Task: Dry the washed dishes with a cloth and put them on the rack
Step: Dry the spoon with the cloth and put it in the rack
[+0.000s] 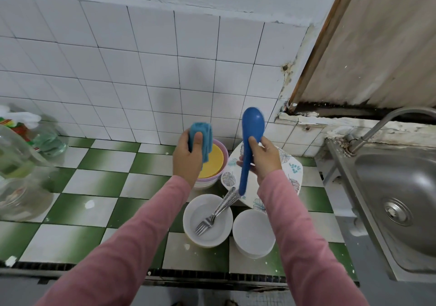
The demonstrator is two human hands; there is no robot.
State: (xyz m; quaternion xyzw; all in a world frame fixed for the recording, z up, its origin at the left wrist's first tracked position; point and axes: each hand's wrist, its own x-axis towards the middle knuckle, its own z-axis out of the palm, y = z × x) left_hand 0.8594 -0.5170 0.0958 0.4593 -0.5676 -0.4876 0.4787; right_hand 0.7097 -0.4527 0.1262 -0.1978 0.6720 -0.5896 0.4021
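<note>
**Desk:** Where's the work?

**Me:** Centre of the frame. My right hand (265, 157) is curled round the handle of the blue plastic serving spoon (252, 126). I hold it bowl end up, clear of the green-and-white tiled tabletop (94, 187), so the cloth can reach all round it, I judge. My left hand (186, 157) grips the folded blue cloth (201, 138) just beside the spoon, not touching it.

**Desk:** Rack?

**Me:** None in view. Metal forks (212, 218) lie in a white round bowl (188, 220) at lower centre.

**Desk:** Writing?

**Me:** None readable. The label on the clear plastic bottle (23, 187) at left is blurred.
</note>
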